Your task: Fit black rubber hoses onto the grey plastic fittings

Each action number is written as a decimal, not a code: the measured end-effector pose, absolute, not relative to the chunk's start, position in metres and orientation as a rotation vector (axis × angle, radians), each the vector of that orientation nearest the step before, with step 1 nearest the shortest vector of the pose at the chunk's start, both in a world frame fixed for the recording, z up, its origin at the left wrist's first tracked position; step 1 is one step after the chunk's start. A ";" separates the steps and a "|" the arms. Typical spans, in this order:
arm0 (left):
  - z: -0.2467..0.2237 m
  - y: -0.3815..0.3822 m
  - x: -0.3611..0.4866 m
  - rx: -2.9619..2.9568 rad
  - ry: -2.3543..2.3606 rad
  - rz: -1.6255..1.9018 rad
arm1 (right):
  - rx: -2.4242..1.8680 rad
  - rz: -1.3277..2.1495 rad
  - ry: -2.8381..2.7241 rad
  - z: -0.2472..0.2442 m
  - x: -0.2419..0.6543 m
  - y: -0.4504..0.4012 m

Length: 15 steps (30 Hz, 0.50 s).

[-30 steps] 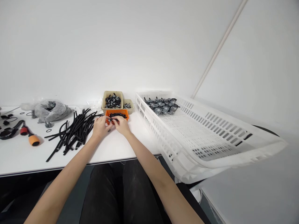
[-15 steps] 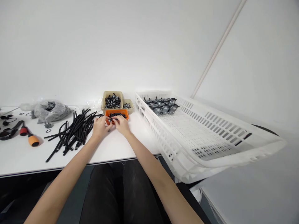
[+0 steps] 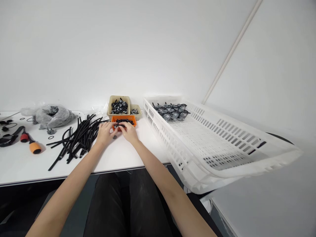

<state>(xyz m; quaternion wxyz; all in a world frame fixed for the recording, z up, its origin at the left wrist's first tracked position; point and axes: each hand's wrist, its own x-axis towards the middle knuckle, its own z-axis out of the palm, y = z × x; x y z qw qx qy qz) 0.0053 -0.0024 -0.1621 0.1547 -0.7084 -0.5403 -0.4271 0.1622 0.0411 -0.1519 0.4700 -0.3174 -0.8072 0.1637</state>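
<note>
Both hands meet just in front of the orange basket: the left hand and right hand pinch a small black-and-grey fitting between their fingertips, fingers curled closed around it, just above the white table. A tiny dark piece lies on the table under the left thumb. To do this well, I would judge, the part needs a firm 2-handed hold kept low over the table, so anything dropped stays near. Left of the hands lies a pile of black hoses; behind the orange basket stands a beige bin of similar fittings. A white slotted crate overhangs the table's right edge, with grey parts at its far end. Plain white walls close the corner.
</note>
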 end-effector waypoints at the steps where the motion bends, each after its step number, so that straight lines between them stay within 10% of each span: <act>1: -0.162 -0.003 0.005 -2.030 -1.541 -1.223 | -0.781 0.399 -1.974 -0.152 0.162 0.041; 15: -0.163 0.000 0.003 -2.036 -1.563 -1.321 | -0.792 0.486 -1.924 -0.152 0.162 0.040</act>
